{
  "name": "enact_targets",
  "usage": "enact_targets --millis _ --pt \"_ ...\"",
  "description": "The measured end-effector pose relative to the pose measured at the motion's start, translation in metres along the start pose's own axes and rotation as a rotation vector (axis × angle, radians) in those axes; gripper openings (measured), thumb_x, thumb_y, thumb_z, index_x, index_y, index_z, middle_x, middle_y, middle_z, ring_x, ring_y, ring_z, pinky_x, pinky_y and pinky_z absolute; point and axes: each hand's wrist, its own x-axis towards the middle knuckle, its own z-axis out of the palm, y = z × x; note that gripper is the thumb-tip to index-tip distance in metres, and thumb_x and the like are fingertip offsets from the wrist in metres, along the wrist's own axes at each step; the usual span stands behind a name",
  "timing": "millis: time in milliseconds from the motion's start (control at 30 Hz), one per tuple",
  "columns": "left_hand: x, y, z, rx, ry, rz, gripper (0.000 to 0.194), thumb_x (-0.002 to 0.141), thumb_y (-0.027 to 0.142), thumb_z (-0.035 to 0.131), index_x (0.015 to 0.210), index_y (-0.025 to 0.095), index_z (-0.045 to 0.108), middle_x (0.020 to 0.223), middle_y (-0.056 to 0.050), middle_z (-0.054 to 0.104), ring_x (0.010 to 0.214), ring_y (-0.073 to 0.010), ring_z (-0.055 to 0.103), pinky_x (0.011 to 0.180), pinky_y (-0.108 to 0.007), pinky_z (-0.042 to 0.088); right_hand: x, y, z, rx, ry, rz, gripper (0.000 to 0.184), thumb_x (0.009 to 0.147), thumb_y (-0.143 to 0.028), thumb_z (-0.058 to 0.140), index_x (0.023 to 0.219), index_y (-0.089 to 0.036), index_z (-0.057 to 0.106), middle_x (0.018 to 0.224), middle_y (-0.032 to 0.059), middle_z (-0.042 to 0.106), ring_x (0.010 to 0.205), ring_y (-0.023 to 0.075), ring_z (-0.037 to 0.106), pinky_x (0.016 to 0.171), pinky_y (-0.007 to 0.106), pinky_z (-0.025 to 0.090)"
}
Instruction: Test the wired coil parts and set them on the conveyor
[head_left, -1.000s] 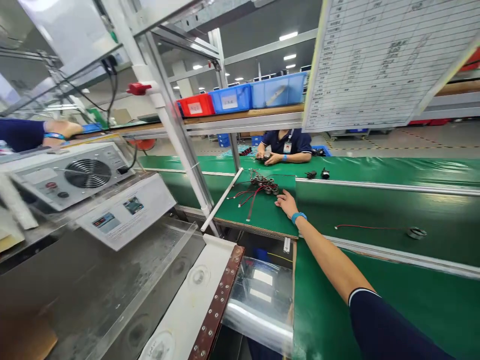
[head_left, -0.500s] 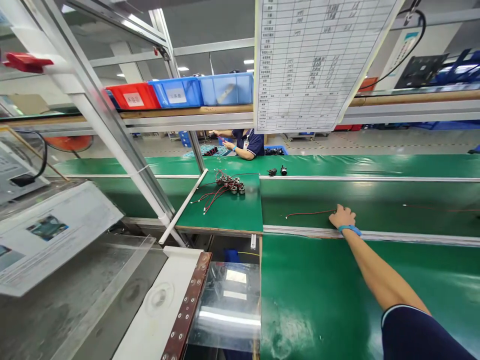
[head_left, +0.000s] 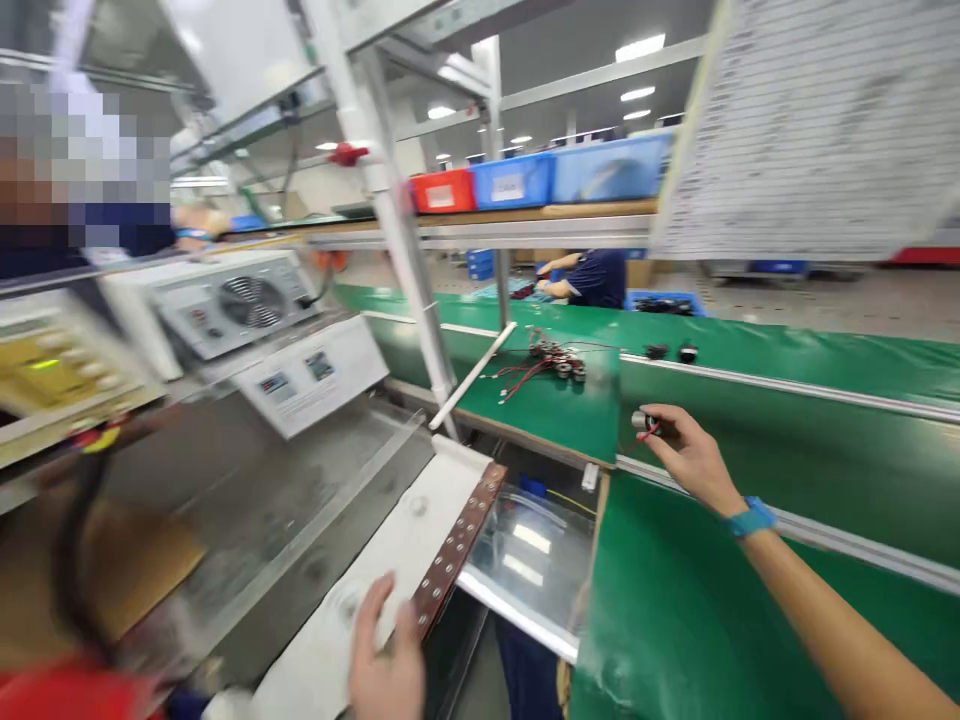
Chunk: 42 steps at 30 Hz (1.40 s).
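Observation:
My right hand is raised over the green conveyor belt and pinches a small round metal part with a thin red wire trailing from it. My left hand lies low in the view, fingers stretched flat on the white plate beside a brown strip with rivets. A pile of similar round parts with red wires rests on the green mat further back, left of my right hand.
A grey fan unit and an instruction card stand at the left. Red and blue bins line the shelf above. A co-worker sits across the belt; another person's arm reaches in far left. A paper chart hangs top right.
My right hand has picked the wired part up off the belt and drawn it back leftward. My left hand has come into view on the white plate. The camera has swung left.

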Motion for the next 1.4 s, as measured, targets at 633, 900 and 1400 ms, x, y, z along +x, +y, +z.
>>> enact_targets --millis 633,900,1400 --pt "-0.082 -0.045 -0.033 -0.919 -0.313 -0.619 0.054 0.069 0.069 0.068 0.080 0.017 0.056 0.050 0.002 0.059 0.052 -0.0158 0.062 0.053 -0.024 0.040 -0.126 -0.244 0.403 -0.205 -1.173 -0.525 0.044 0.084 -0.056 0.063 0.105 -0.018 0.061 0.099 0.0121 0.071 0.092 0.0259 0.067 0.074 0.029 0.046" --pt "-0.088 -0.051 -0.037 -1.038 -0.442 -0.747 0.051 0.067 0.063 0.073 0.081 0.015 0.062 0.055 -0.003 0.065 0.043 -0.0156 0.063 0.037 -0.017 0.032 -0.142 -0.241 0.423 -0.308 -1.199 -0.536 0.063 0.083 -0.071 0.052 0.105 -0.012 0.061 0.096 0.0198 0.071 0.093 0.0320 0.068 0.076 0.034 0.046" --pt "-0.017 -0.015 -0.083 -0.803 -0.095 -0.496 0.045 0.066 0.047 0.082 0.094 0.013 0.068 0.080 -0.003 0.063 0.063 -0.0094 0.057 0.058 -0.021 0.045 -0.141 -0.232 0.424 -0.271 -1.273 -0.533 0.056 0.078 -0.059 0.067 0.111 -0.015 0.057 0.103 0.0153 0.071 0.097 0.0295 0.066 0.077 0.032 0.045"
